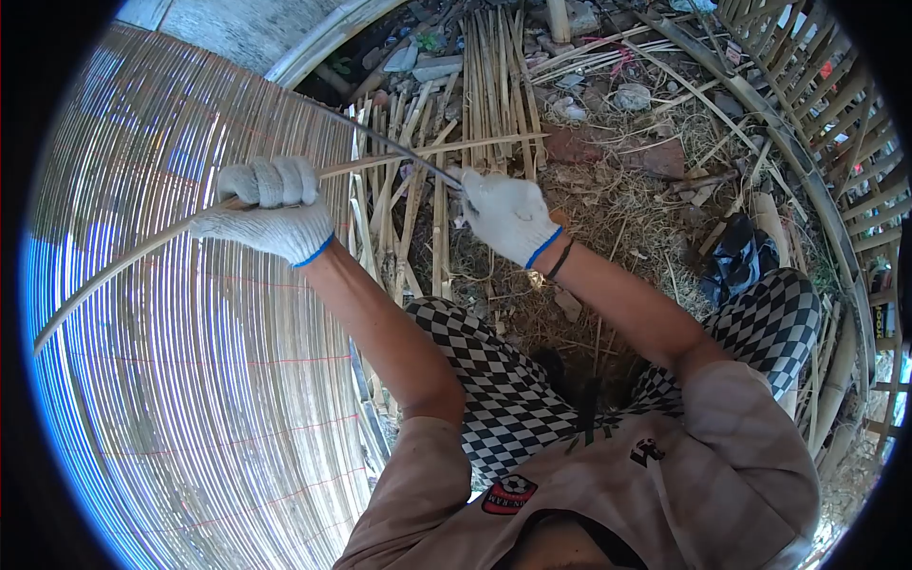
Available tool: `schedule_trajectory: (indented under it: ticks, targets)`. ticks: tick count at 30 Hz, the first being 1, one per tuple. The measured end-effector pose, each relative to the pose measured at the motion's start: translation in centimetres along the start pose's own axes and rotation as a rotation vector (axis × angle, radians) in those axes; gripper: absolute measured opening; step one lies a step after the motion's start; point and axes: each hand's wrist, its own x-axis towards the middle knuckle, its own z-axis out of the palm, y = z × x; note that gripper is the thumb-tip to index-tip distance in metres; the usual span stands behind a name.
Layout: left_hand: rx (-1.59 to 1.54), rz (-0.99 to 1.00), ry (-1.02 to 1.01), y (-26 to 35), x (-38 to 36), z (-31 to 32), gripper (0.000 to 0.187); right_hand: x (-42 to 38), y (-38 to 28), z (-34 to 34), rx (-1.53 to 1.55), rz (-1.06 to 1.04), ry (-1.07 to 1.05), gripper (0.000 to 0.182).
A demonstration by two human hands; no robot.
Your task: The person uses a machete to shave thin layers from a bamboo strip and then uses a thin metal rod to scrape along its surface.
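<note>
My left hand (271,207), in a white knit glove with a blue cuff, is closed around a long bamboo strip (119,277). The strip curves down past the left edge of a slatted screen, and its other end reaches right, beyond my right hand. My right hand (508,217), gloved the same way, grips a long knife (385,142), with the handle hidden in the fist. Its narrow dark blade points to the upper left and crosses the strip in this view, between my two hands.
A slatted bamboo screen (209,380) tied with red thread fills the left side. Split bamboo strips (494,81) lie in a bundle ahead, with rubble and dry grass around them. A dark plastic bag (739,255) lies by my right knee, near a woven bamboo fence (845,123).
</note>
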Motion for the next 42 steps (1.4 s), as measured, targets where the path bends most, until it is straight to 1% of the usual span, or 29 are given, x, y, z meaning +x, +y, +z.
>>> schedule_trajectory:
  ticks: [1,2,4,5,8,9,10,12,15,18,19,21,22,23,24,26,27,28,29,33,36,37,38,40,41,42]
  targets:
    - [-0.007,-0.013,0.006,0.0,-0.1,-0.2,0.071,0.1,0.5,0.1,-0.001,0.044,-0.042,0.018]
    - [-0.017,-0.013,0.010,0.1,-0.1,-0.3,0.071,-0.1,0.5,0.4,0.009,0.025,-0.013,0.018]
    - [-0.008,0.005,0.053,0.3,-0.6,-1.1,0.071,-0.8,-1.5,-0.3,0.032,-0.008,0.046,0.018]
    - [-0.004,0.012,0.070,0.2,-0.7,-1.6,0.071,-1.3,-2.8,-1.1,0.026,0.018,0.021,0.020]
    - [0.013,0.003,0.016,-0.1,-0.2,-0.7,0.072,-1.2,-3.9,-0.8,0.009,-0.170,0.108,0.022]
    - [0.079,0.011,0.017,-0.2,-0.2,0.0,0.073,-0.6,-2.9,0.2,-0.063,-0.208,0.201,0.022]
    - [0.035,-0.016,0.025,-0.1,-0.6,-0.1,0.072,-0.1,-2.2,-0.4,-0.057,-0.058,0.045,0.021]
    - [-0.063,-0.036,0.024,-0.1,-0.3,0.0,0.072,0.4,3.6,1.8,-0.030,0.036,0.003,0.023]
    - [-0.013,-0.005,0.069,0.2,-1.0,-1.1,0.072,-0.5,4.6,1.8,-0.131,0.075,-0.076,0.019]
    - [0.009,-0.002,0.128,-0.1,-0.9,-0.5,0.072,-0.2,1.0,0.6,-0.057,0.082,-0.069,0.017]
    - [-0.003,-0.007,0.133,-0.2,-0.8,-0.1,0.072,-0.4,-0.3,0.1,0.005,-0.038,0.061,0.014]
    - [-0.028,-0.020,0.121,-0.3,-0.7,0.3,0.073,0.0,0.3,0.8,-0.006,-0.076,0.083,0.013]
    - [-0.039,-0.023,0.103,-0.3,-0.7,0.2,0.073,0.3,0.9,1.4,-0.011,-0.099,0.092,0.013]
    - [-0.049,-0.021,0.081,-0.2,-0.7,0.2,0.073,0.4,2.9,1.7,-0.045,0.015,-0.019,0.013]
    - [-0.008,-0.009,0.091,0.0,-0.8,-0.1,0.073,0.3,6.3,2.9,-0.036,0.135,-0.031,0.012]
    - [0.067,0.018,0.116,0.1,-1.5,-0.7,0.072,-0.1,8.8,3.9,-0.061,0.163,-0.001,0.012]
    - [0.037,0.022,0.126,0.1,-1.5,-0.5,0.072,-0.1,9.5,4.5,-0.073,0.126,0.009,0.016]
    - [0.009,0.017,0.140,0.3,-1.6,-0.5,0.072,0.0,8.4,3.9,-0.080,0.096,0.011,0.021]
    - [-0.020,0.011,0.151,0.3,-1.6,-0.5,0.072,0.1,7.4,3.3,-0.019,0.191,-0.036,0.020]
    - [-0.126,0.037,0.049,1.3,-0.9,0.8,0.071,0.2,6.1,1.7,-0.143,0.062,0.048,0.018]
    - [-0.296,-0.030,-0.035,1.8,0.1,1.5,0.072,-0.4,5.0,0.3,-0.137,0.098,0.023,0.016]
    - [-0.256,-0.024,0.013,1.8,0.2,1.7,0.072,-0.7,5.5,0.6,-0.119,0.096,0.045,0.015]
    - [-0.276,-0.037,0.002,1.9,0.2,1.6,0.072,-1.1,5.3,1.1,-0.117,0.131,0.013,0.015]
    - [-0.329,-0.043,-0.033,1.6,0.9,1.5,0.072,-0.9,2.8,-0.5,-0.126,0.191,-0.030,0.017]
    - [-0.332,-0.055,-0.044,1.8,1.0,1.5,0.072,-1.0,0.8,-1.8,-0.132,0.154,-0.055,0.018]
    - [-0.339,-0.066,-0.051,1.8,1.1,1.5,0.072,-1.1,-0.4,-2.6,-0.099,0.065,-0.007,0.018]
